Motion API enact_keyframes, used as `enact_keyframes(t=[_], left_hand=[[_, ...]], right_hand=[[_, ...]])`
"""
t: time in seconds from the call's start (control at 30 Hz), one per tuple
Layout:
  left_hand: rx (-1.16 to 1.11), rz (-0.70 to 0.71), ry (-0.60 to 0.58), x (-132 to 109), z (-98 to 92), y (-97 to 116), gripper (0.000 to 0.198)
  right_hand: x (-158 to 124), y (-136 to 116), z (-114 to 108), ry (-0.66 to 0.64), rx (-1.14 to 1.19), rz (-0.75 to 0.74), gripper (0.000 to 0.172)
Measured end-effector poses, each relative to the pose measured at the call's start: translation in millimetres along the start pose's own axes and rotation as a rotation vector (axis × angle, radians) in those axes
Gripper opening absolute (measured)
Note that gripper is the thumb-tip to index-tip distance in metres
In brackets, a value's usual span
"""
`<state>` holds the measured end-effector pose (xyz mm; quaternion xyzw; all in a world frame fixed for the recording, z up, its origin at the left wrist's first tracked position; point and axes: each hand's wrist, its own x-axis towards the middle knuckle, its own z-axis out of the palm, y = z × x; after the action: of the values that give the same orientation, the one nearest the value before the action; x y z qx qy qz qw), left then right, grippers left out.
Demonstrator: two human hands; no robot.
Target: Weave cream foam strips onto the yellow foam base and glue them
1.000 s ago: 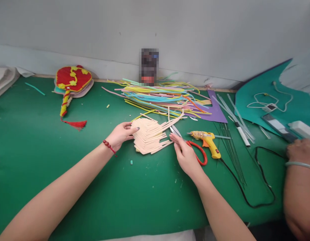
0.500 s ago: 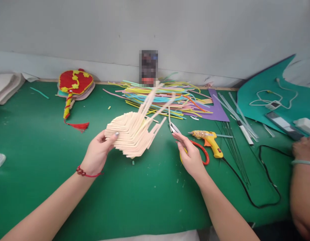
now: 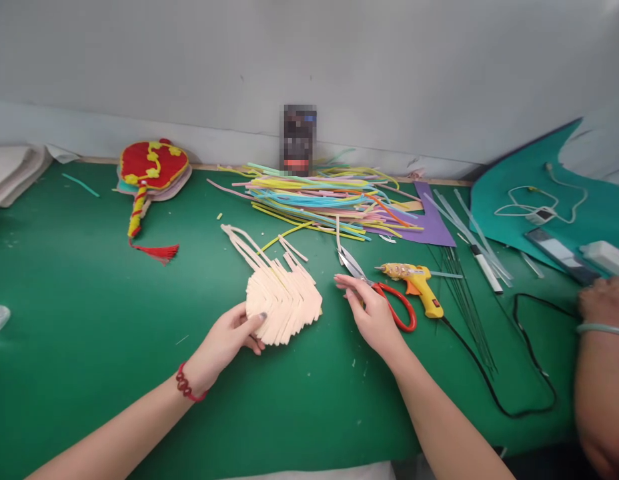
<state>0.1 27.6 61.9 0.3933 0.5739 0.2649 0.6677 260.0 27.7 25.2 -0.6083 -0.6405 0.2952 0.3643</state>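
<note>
My left hand [image 3: 228, 347] grips the lower left edge of a cream, leaf-shaped panel of pipe cleaners [image 3: 287, 300], thumb on top. The strips form rows of V shapes, and several loose ends stick out from its upper side. Scissors with red handles [image 3: 354, 264] lie on the table to the right, blades pointing up and left. My right hand [image 3: 373, 313] is beside and partly over them, its fingers stretched out and holding nothing. A short pale strip [image 3: 338, 230] lies at the blade tips.
A yellow glue gun [image 3: 414, 280] lies right of the scissors, its black cord [image 3: 494, 393] curving right. Loose coloured pipe cleaners [image 3: 309, 197] are heaped at the back. A red and yellow fan [image 3: 153, 165] lies back left. Another person's arm [image 3: 602, 373] rests at far right.
The cream panel has moved down and right with my left hand and turned, so its loose ends now point up and left. My right hand has shifted slightly down, showing more of the scissors.
</note>
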Motion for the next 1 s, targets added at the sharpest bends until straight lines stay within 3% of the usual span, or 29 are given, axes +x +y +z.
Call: enact_keyframes(t=[0.13,0.23,0.4,0.5,0.63,0.73,0.83,0.9,1.0], left_hand=[[-0.053,0.17,0.147,-3.2,5.8,-4.4,0.048],[-0.086,0.094,0.157,-5.6,10.2,-9.3,0.053],[-0.03,-0.147,-0.05,-9.3,1.7,-9.5,0.047],[0.181,-0.167,-0.168,-9.9,-15.6,-4.3,0.044],[0.643,0.179,0.012,-7.7,-31.8,5.2,0.036],[0.956,0.535,0.162,-2.1,-24.3,5.7,0.03],[1.133,0.864,0.076,8.7,-6.9,-2.1,0.037],[1.256,0.963,-0.01,17.8,2.8,-7.7,0.042],[1.379,1.004,-0.052,31.0,10.6,-10.2,0.047]], right_hand=[[0.7,-2.0,0.2,0.0,-0.029,0.007,0.031],[0.8,-3.5,1.6,0.017,-0.043,0.005,0.03],[0.5,-8.2,-1.8,0.049,-0.123,-0.035,0.029],[3.3,-15.5,-10.5,0.054,-0.213,-0.095,0.026],[21.5,-26.8,-14.6,-0.019,-0.28,-0.16,0.021],[45.7,-30.9,-5.5,-0.079,-0.327,-0.182,0.018],[65.5,-30.9,0.6,-0.088,-0.433,-0.184,0.017],[69.0,-29.5,-5.8,-0.057,-0.486,-0.16,0.017],[57.2,-22.0,-33.6,0.042,-0.526,-0.063,0.019]])
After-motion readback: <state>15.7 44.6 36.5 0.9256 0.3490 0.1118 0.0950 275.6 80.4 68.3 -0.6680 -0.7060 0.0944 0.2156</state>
